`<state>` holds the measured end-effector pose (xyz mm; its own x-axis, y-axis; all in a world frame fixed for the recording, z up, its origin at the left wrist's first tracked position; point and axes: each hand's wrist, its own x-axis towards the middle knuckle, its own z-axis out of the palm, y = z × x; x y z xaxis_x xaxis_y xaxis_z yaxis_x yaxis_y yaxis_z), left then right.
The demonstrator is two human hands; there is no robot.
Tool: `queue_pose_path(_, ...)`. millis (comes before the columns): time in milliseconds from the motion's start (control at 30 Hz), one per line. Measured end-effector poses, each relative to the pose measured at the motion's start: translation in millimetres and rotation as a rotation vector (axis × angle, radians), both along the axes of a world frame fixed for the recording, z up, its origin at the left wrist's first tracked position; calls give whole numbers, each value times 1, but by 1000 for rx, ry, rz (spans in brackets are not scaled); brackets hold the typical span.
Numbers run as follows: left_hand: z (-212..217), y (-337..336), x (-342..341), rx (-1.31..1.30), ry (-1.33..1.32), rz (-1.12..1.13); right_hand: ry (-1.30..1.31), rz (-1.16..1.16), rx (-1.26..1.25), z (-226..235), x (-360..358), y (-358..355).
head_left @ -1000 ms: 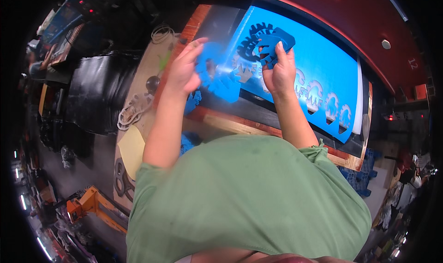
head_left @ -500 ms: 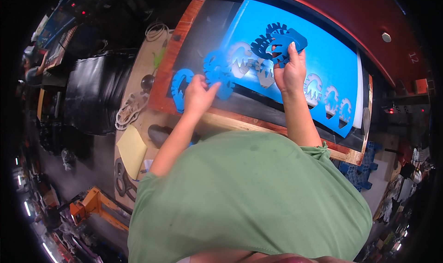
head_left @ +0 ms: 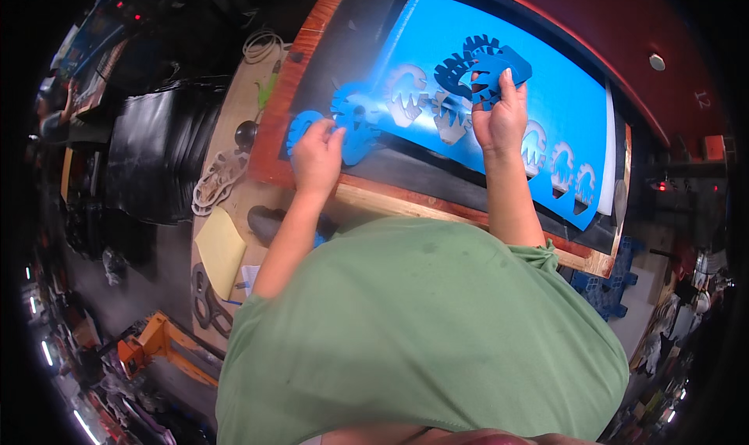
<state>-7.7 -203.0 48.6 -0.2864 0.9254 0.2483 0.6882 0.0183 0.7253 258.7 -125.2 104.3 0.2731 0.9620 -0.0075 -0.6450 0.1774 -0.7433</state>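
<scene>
My right hand [head_left: 501, 125] is closed on several dark blue toothed cut-out pieces [head_left: 491, 64], thumb on top, held above the blue sheet [head_left: 445, 27]. That sheet has toothed openings cut through it, with the paler surface showing in them. At the sheet's left end my left hand [head_left: 318, 158] is closed, its thumb and fingertips pinching at a bright blue toothed piece [head_left: 357, 129]. Another blue curved piece [head_left: 303, 126] lies by its fingers, partly hidden by the hand. Glare and blur soften the edges of these left pieces.
The sheet lies on a black mat [head_left: 335, 55] over a wooden board [head_left: 273, 144]. Left of it, a side table carries a yellow pad [head_left: 220, 246], pale cut-out scraps [head_left: 218, 183], dark ring shapes [head_left: 204, 297] and a cord [head_left: 264, 47]. A red machine beam [head_left: 624, 62] crosses the far right.
My left hand has shifted slightly left, and the blue piece by it has moved left too. My right hand, still gripping the dark blue pieces, has drifted a little right.
</scene>
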Motion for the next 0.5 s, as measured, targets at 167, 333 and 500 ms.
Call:
queue_pose_path(167, 5, 3, -23, 29, -73, 25, 5, -35, -25, -2, 7, -1)
queue_pose_path(333, 22, 13, -57, -165, -877, -65, -1, -23, -59, -5, 8, -3)
queue_pose_path(500, 36, 25, -81, -126, -1095, -72, 21, -57, -82, -2, 9, -5)
